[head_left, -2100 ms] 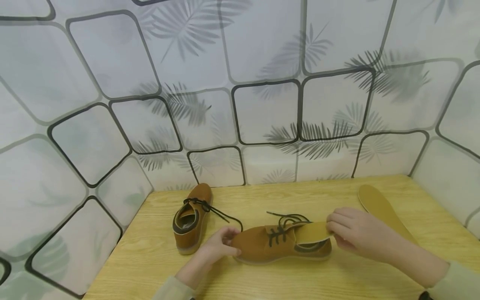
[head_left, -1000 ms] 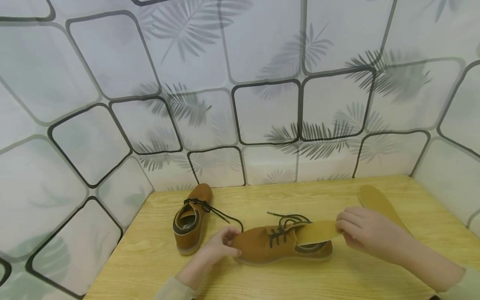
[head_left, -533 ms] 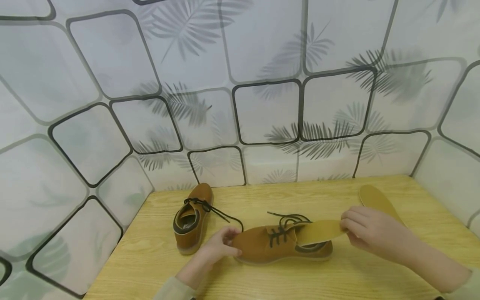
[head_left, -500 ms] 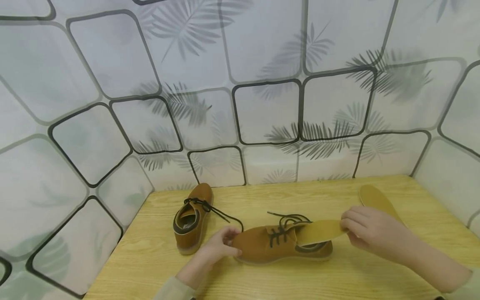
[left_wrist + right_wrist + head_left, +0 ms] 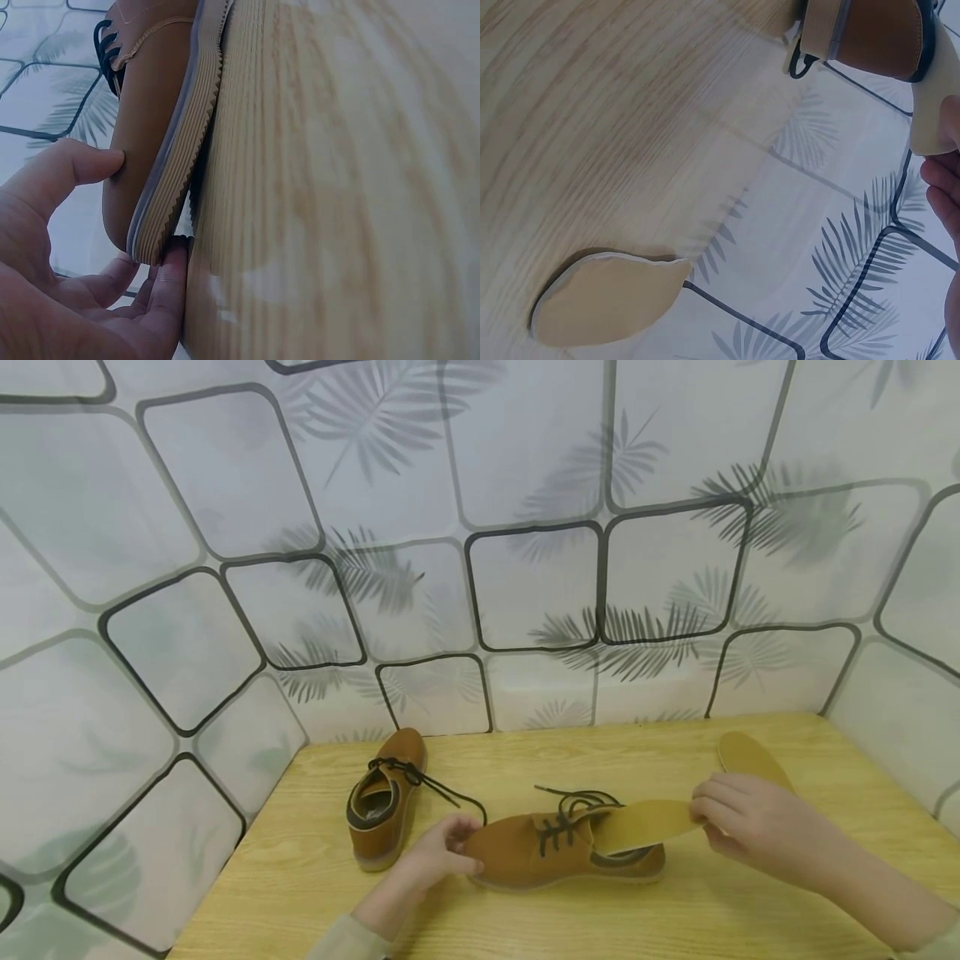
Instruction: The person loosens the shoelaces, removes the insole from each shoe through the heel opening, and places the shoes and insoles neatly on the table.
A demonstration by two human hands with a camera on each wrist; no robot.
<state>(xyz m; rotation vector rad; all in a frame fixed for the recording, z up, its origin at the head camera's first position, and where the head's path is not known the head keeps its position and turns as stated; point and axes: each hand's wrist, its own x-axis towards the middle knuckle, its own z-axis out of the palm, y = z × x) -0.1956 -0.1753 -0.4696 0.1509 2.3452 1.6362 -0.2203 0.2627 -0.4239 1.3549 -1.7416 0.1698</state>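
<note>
A brown lace-up shoe (image 5: 510,852) lies lengthwise in the middle of the table, toe to the left. My left hand (image 5: 441,852) grips its toe; in the left wrist view the thumb presses on the upper (image 5: 146,127) and fingers lie under the ridged sole (image 5: 169,199). My right hand (image 5: 761,822) pinches one end of a tan insole (image 5: 648,825), which slants up out of the shoe's opening, its other end hidden inside. The right wrist view shows the insole (image 5: 930,120) between thumb and fingers, behind the shoe's heel (image 5: 877,37).
A second brown shoe (image 5: 371,839), its black lace trailing right, stands at the table's left. Another tan insole (image 5: 753,762) lies at the back right, partly behind the right hand. A patterned sheet (image 5: 540,585) surrounds the wooden table (image 5: 570,927).
My right hand has moved to the right, drawing the insole further out of the shoe's opening. The left hand and both shoes keep their places.
</note>
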